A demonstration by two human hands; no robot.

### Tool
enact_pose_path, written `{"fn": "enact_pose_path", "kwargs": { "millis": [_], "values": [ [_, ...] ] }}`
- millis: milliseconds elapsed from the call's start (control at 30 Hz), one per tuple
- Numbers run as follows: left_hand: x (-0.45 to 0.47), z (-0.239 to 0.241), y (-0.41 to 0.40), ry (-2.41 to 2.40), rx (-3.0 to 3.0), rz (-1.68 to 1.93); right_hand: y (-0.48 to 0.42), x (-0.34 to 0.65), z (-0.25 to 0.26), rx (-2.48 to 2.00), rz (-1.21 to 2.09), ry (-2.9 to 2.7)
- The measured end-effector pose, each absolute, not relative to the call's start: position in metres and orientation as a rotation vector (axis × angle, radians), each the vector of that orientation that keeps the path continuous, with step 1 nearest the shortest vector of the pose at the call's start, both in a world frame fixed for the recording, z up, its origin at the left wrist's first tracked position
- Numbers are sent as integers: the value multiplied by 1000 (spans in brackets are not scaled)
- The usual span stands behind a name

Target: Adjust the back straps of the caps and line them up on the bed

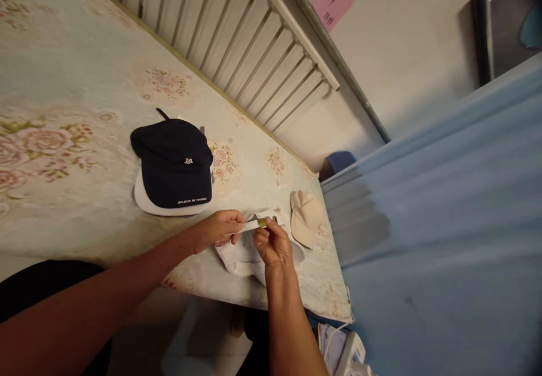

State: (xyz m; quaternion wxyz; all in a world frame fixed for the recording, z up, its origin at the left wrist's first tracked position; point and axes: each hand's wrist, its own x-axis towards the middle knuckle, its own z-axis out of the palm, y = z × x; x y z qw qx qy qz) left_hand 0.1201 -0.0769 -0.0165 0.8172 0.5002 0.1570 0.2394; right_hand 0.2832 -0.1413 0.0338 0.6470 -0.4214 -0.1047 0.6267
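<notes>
A white cap [240, 256] lies on the bed near its front edge, under both hands. Its white strap [249, 226] is stretched between them, with a brass-coloured buckle [262, 223] at the right end. My left hand [221, 228] is closed, pinching the strap's left part between thumb and fingers. My right hand [274, 243] is closed too, its thumb and fingertips gripping the strap at the buckle. The hands hide part of the cap.
A dark navy cap [173, 161] rests on a white cap [146, 195] to the left. A beige cap [305, 218] lies to the right. Flowered cloth [84, 139] covers the bed. A metal railing [237, 37] runs behind; a blue curtain [432, 223] hangs on the right.
</notes>
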Motion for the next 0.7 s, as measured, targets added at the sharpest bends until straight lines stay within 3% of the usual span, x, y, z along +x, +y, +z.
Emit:
{"fn": "enact_pose_path", "kwargs": {
  "millis": [700],
  "values": [
    [127, -23, -79, 465, 1175, 525, -143, 267, 33, -1093, 1266, -327]
  ]
}}
